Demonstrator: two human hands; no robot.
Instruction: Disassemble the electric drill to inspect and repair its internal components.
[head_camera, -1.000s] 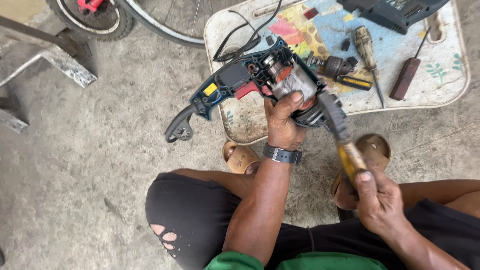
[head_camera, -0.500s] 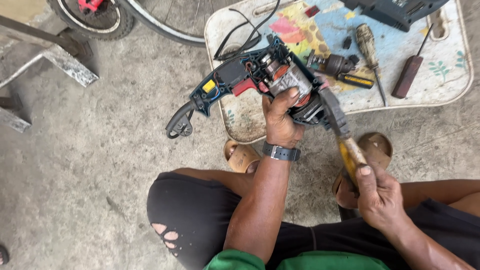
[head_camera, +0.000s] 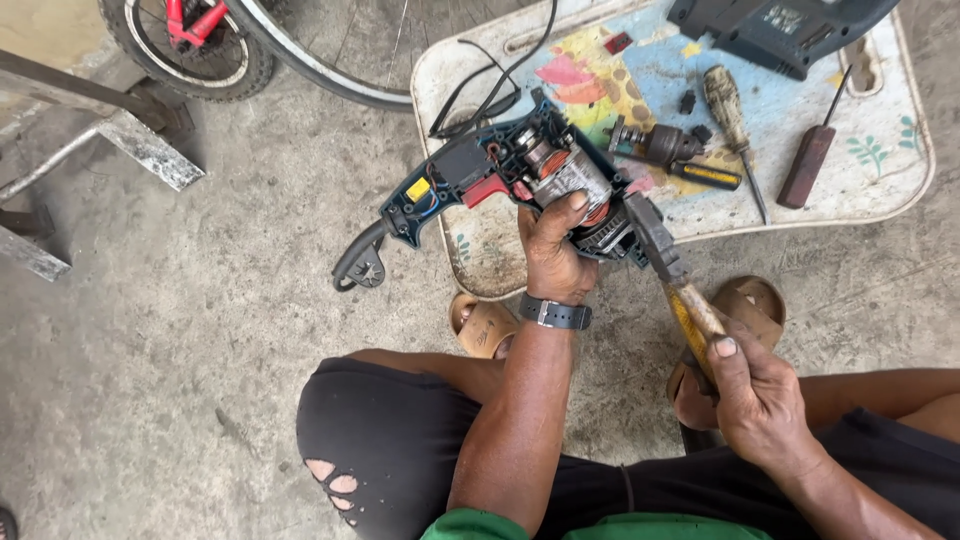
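Here, beyond your fingertips, lies the worn white plastic tray with faded coloured pictures (head_camera: 880, 190), flat on the concrete so loose parts stay gathered within reach. Nearer, your left hand (head_camera: 553, 255) is clamped around the opened blue-green power drill with its copper-wound motor exposed (head_camera: 520, 175); your thumb presses on the motor and the other fingers wrap beneath, lifting the body off the tray, open half upward so the inside shows. Your right hand (head_camera: 760, 395) has its fingers closed on the yellow-handled pliers with dark metal jaws (head_camera: 670, 270), whose tip reaches the drill just beside your left fingers. Past them on the tray rest a dark metal drill chuck (head_camera: 655, 143), a grimy-handled screwdriver (head_camera: 732, 120) and a brown-handled one (head_camera: 808, 165).
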